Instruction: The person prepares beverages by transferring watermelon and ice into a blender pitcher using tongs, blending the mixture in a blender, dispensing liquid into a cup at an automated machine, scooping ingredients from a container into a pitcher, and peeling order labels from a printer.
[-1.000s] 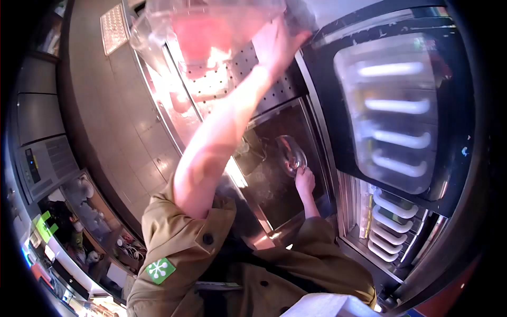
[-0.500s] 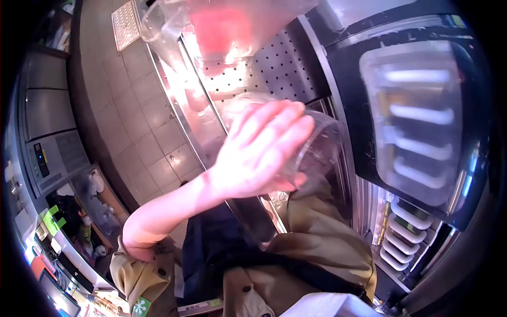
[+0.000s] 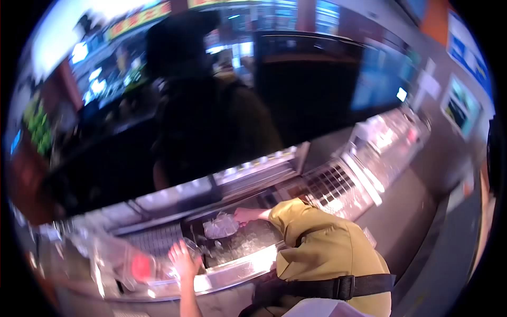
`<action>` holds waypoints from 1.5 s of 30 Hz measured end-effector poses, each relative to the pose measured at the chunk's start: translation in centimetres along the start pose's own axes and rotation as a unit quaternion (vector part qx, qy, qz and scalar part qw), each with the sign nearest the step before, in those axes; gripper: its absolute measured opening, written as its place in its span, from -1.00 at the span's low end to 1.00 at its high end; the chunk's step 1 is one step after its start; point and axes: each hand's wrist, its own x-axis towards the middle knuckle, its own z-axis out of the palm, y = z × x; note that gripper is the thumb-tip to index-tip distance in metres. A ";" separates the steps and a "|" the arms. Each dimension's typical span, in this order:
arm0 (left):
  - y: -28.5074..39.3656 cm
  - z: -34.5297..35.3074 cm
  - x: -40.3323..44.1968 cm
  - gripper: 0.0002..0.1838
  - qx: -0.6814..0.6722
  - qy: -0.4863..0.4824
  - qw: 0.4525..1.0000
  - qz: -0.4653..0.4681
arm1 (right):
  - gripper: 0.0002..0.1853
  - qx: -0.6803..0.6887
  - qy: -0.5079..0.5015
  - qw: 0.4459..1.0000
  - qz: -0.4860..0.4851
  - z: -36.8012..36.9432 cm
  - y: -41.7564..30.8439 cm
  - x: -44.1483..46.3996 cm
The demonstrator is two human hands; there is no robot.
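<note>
1. The scoop (image 3: 221,226) looks clear and pale. The right hand (image 3: 250,215) holds it at one end. It hangs over the ice and looks full of pale lumps, but it is blurry.
2. The ice (image 3: 248,246) is shiny, see-through and lumpy. It lies in a loose heap, below the scoop.
3. A clear thing (image 3: 192,246) is just beside the left hand (image 3: 184,260). Its shape is too blurry to tell.

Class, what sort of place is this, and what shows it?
Probably a drinks or food counter: a steel worktop with what looks like ice, a metal grid nearby, and a sign in the background.
</note>
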 end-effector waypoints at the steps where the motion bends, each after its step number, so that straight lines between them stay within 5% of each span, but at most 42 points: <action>1: 0.9 -1.0 0.2 0.02 -0.012 -0.035 0.999 0.001 | -0.74 -0.041 0.011 0.999 -0.005 -0.4 -1.8 -1.2; 7: 7.4 -0.6 3.2 0.09 -0.161 0.022 0.983 0.084 | -0.75 -0.263 0.016 0.965 -0.005 -3.4 -13.2 -7.9; 12: 9.7 -1.3 3.0 0.14 -0.306 0.101 0.944 0.072 | -0.88 -0.671 0.072 0.738 -0.015 -0.3 -17.5 -1.7; 13: 10.0 -1.5 3.2 0.15 -0.323 0.140 0.932 0.085 | -0.73 -0.714 0.015 0.698 -0.060 -0.3 -20.3 -3.7; 15: 9.8 -1.7 3.0 0.16 -0.373 0.140 0.916 0.055 | -0.85 -0.717 0.142 0.676 -0.099 0.4 -22.8 -10.5; 16: 9.5 -1.6 2.9 0.15 -0.398 0.154 0.902 0.055 | -0.87 -0.701 0.175 0.674 -0.156 -0.3 -22.3 -10.5; 19: 8.1 -0.7 2.3 0.10 -0.438 0.188 0.879 0.023 | -0.75 -0.594 0.175 0.770 -0.153 -2.4 -22.5 -16.8; 21: 7.2 -0.4 1.7 0.09 -0.479 0.200 0.855 -0.002 | -0.66 -0.509 0.157 0.840 -0.102 -4.9 -18.7 -13.5; 24: 5.1 -0.3 0.7 0.04 -0.455 0.234 0.859 -0.023 | -0.26 -0.363 0.118 0.924 -0.015 -4.4 -17.6 -19.5; 27: 4.0 -1.8 -1.0 0.02 -0.462 0.258 0.847 -0.053 | -0.34 -0.496 0.185 0.838 -0.131 -2.2 -8.6 -11.0; 28: 4.0 -2.0 -1.6 0.01 -0.466 0.257 0.843 -0.072 | -0.53 -0.485 0.390 0.781 -0.052 1.0 -5.2 -5.9; 29: 3.6 -2.9 -2.2 0.00 -0.464 0.260 0.842 -0.090 | -0.69 -0.481 0.247 0.837 -0.091 0.3 -6.1 -10.0; 34: 1.4 -4.7 -5.3 -0.01 -0.399 0.326 0.851 -0.105 | -0.82 -0.420 0.446 0.771 -0.176 -4.5 -9.2 -27.1; 36: -0.9 -4.1 -5.8 0.00 -0.335 0.363 0.866 -0.078 | -0.78 -0.385 0.563 0.654 -0.326 -8.2 -9.5 -33.9; 37: -1.6 -3.8 -5.7 0.01 -0.350 0.351 0.864 -0.087 | -0.75 -0.310 0.574 0.675 -0.344 -10.1 -10.0 -36.4; 39: -2.5 -3.2 -5.8 0.01 -0.379 0.324 0.860 -0.108 | -0.66 -0.174 0.584 0.613 -0.504 -13.2 -11.5 -40.2; 44: -1.0 -4.1 -5.4 -0.02 -0.361 0.287 0.882 -0.102 | -0.54 -0.026 0.633 0.603 -0.484 -20.3 -14.7 -40.9; 45: 1.0 -5.9 -5.5 -0.03 -0.393 0.273 0.873 -0.096 | -0.59 -0.037 0.643 0.541 -0.541 -21.2 -15.8 -40.3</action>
